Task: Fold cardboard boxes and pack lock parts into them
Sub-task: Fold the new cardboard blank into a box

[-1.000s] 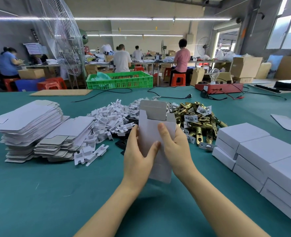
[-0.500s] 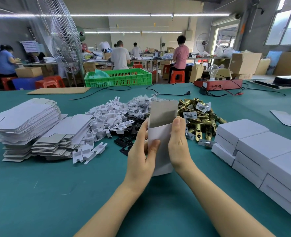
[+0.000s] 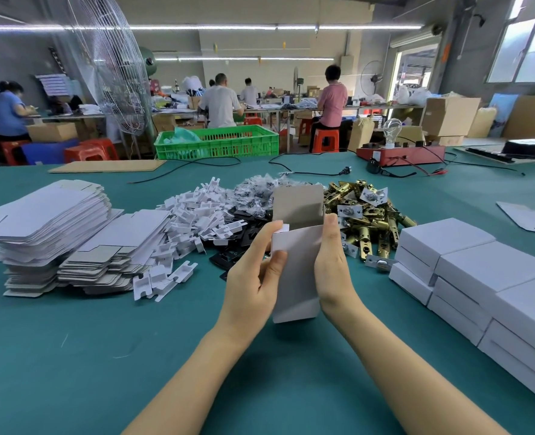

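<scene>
A small white cardboard box (image 3: 297, 271) stands upright over the green table (image 3: 103, 356), its top flap raised and the top open. My left hand (image 3: 253, 284) grips its left side, thumb across the front. My right hand (image 3: 333, 265) holds the right side, fingers behind it. Beyond the box lie a pile of brass latch bolts (image 3: 366, 215), black plates (image 3: 247, 233), bagged small parts (image 3: 256, 193) and white plastic inserts (image 3: 197, 215). Flat box blanks (image 3: 49, 227) are stacked at the left.
Closed white boxes (image 3: 485, 277) are stacked at the right. A green crate (image 3: 219, 142), a red test fixture with a bulb (image 3: 399, 153) and cables lie at the table's far edge. Several people sit at benches behind.
The flat blank has been squared up into an open box; my hands shifted from its front to its two sides and the box stands narrower and upright.
</scene>
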A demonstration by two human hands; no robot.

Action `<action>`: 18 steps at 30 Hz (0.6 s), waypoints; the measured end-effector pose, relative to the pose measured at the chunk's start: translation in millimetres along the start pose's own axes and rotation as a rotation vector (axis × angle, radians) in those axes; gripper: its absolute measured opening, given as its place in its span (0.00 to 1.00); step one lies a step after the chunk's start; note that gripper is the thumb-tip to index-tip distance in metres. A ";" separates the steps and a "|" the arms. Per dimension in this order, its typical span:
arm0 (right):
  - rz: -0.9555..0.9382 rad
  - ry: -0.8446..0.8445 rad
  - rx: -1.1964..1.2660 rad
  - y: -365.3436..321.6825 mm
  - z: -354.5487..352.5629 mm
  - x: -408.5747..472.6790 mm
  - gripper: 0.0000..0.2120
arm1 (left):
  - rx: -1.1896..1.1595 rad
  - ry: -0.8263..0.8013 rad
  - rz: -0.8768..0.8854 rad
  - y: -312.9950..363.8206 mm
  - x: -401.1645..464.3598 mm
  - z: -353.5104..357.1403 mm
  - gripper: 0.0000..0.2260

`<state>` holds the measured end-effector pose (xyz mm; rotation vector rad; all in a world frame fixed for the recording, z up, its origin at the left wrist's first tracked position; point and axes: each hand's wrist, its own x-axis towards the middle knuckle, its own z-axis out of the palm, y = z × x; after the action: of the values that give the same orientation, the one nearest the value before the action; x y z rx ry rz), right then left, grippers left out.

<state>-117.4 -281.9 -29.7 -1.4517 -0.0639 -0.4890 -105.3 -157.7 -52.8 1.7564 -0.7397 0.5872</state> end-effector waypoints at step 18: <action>0.085 0.098 0.259 -21.7 0.4 3.8 0.02 | -0.288 -0.007 -0.222 10.2 4.5 -7.2 0.16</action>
<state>-121.6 -283.4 -8.1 -1.1707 0.0121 -0.4634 -109.9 -153.9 -41.0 1.5468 -0.5919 0.3073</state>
